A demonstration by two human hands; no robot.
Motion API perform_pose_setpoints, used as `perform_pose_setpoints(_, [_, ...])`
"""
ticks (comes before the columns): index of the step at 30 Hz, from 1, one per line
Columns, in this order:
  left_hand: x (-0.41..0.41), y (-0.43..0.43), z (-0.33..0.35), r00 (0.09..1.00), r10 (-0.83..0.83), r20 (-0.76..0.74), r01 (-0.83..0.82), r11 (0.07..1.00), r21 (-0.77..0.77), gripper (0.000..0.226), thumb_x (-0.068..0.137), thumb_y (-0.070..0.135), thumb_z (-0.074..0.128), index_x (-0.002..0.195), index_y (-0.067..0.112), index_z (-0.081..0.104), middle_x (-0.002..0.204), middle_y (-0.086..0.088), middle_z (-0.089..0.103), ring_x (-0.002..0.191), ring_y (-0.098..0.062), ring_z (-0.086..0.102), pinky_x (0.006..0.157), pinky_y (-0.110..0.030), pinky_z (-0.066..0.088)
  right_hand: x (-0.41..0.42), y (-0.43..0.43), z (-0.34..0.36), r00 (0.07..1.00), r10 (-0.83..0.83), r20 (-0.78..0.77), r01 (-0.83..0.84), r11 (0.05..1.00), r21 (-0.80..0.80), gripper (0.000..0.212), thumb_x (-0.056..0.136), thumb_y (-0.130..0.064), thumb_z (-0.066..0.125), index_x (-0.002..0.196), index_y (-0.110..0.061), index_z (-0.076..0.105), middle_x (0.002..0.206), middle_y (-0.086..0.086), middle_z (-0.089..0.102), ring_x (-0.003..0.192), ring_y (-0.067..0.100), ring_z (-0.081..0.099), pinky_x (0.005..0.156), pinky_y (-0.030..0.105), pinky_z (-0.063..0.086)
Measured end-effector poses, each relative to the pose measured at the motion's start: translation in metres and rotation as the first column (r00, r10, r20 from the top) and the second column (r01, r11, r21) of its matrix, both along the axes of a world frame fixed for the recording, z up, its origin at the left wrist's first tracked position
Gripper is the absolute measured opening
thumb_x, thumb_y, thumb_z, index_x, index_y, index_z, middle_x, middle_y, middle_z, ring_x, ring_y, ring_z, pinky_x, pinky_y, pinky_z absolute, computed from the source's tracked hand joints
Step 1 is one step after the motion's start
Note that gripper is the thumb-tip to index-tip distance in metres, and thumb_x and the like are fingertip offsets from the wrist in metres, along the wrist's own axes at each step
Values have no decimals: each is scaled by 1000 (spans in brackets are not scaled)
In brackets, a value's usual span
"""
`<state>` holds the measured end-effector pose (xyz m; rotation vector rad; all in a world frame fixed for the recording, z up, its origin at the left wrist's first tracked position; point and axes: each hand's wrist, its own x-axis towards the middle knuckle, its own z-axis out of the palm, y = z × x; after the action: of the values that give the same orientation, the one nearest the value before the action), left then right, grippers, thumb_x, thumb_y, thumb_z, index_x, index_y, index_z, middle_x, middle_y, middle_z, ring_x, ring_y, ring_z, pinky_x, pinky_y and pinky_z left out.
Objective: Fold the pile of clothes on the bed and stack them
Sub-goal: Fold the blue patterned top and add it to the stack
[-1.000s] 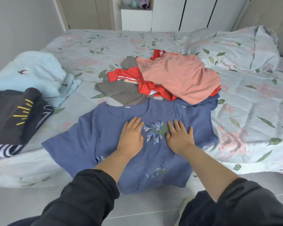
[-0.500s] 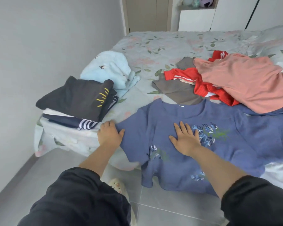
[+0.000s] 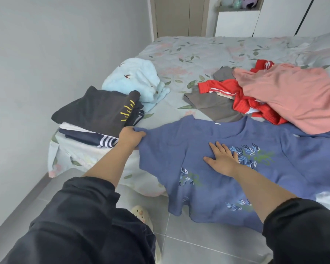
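A blue shirt (image 3: pixel 213 189) with leaf embroidery lies spread flat on the bed's near edge, its hem hanging over the side. My left hand (image 3: pixel 129 137) grips the end of its left sleeve, lifted slightly. My right hand (image 3: pixel 223 160) lies flat, fingers apart, on the shirt's chest. To the left sits a stack of folded dark clothes (image 3: pixel 99 113). Behind the shirt is an unfolded pile: a pink garment (image 3: pixel 291 96), a red one (image 3: pixel 242 98) and a grey one (image 3: pixel 210 103).
A light blue fleece garment (image 3: pixel 135 79) lies behind the folded stack. The floral bedsheet (image 3: pixel 191 54) covers the bed. A grey wall runs along the left, with tiled floor (image 3: pixel 189 244) below. A slipper (image 3: pixel 141 216) shows by my feet.
My left hand went from the shirt's chest out to its left sleeve and closed on the sleeve end, lifting it. My right hand stayed pressed on the chest. The view turned left.
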<state>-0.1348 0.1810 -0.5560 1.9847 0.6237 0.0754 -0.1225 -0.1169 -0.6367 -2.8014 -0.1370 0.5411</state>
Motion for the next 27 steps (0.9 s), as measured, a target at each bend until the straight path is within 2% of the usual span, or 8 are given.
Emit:
perform_pose_setpoints(4, [-11,-70,26,954,-290,75,298,887,-353,15,90,3,60,81,15,55,71,-4,57,51,-11,61,45,-19,49,5,-16,7,969,-228,-90,241,820,519,52,99,-37,45,147,-25,32,155,-3,28,142,16,25,115,29,17])
perform_pose_setpoints(8, [-16,-110,29,685,-727,51,666,596,-449,27,96,19,57,121,26,51,96,5,68,83,-19,72,58,-22,54,6,-33,12,901,-344,-265,409,471,782,42,100,-31,45,140,-17,46,147,-2,42,133,11,39,116,31,25])
perform_pose_setpoints(10, [-13,-109,14,787,-616,22,583,732,-352,28,96,16,54,124,19,54,95,-1,68,73,-16,70,56,-22,52,5,-33,12,877,-348,-331,457,392,799,44,100,-34,43,139,-14,47,146,-4,43,129,9,41,114,29,26])
perform_pose_setpoints(12, [-8,-98,-8,930,-366,-15,365,930,-39,23,92,9,51,113,12,62,99,-8,67,76,-19,66,65,-24,50,4,-28,12,880,-378,-288,451,476,755,46,97,-42,44,136,-18,51,144,-5,44,129,10,41,112,27,26])
perform_pose_setpoints(14, [-9,-85,-29,962,-259,-82,272,922,275,26,90,11,50,111,12,65,114,-5,66,103,-23,61,85,-27,46,2,-22,14,908,-354,-225,405,599,691,48,94,-49,47,131,-19,55,146,-6,42,128,10,41,103,22,27])
perform_pose_setpoints(19, [-6,-85,-46,906,-397,-144,422,863,277,26,89,35,58,66,22,58,72,7,60,80,-21,59,63,-26,40,-2,-17,16,969,-231,-89,242,813,530,34,86,-44,64,77,-12,59,157,-8,21,134,11,38,90,24,30])
perform_pose_setpoints(22, [-7,-97,-49,896,-420,-143,443,834,330,10,87,30,61,93,22,61,94,0,64,95,-23,60,74,-28,43,-2,-23,15,975,-199,-98,220,804,552,22,87,-23,68,77,-7,57,158,-5,18,136,10,34,94,21,29])
perform_pose_setpoints(27, [-23,-122,-63,842,-520,144,286,656,698,57,84,9,50,141,11,41,134,-12,47,118,-32,43,97,-40,37,-5,-24,14,967,-242,-83,240,748,619,20,88,-13,65,71,-9,56,157,-2,23,137,12,35,97,21,30])
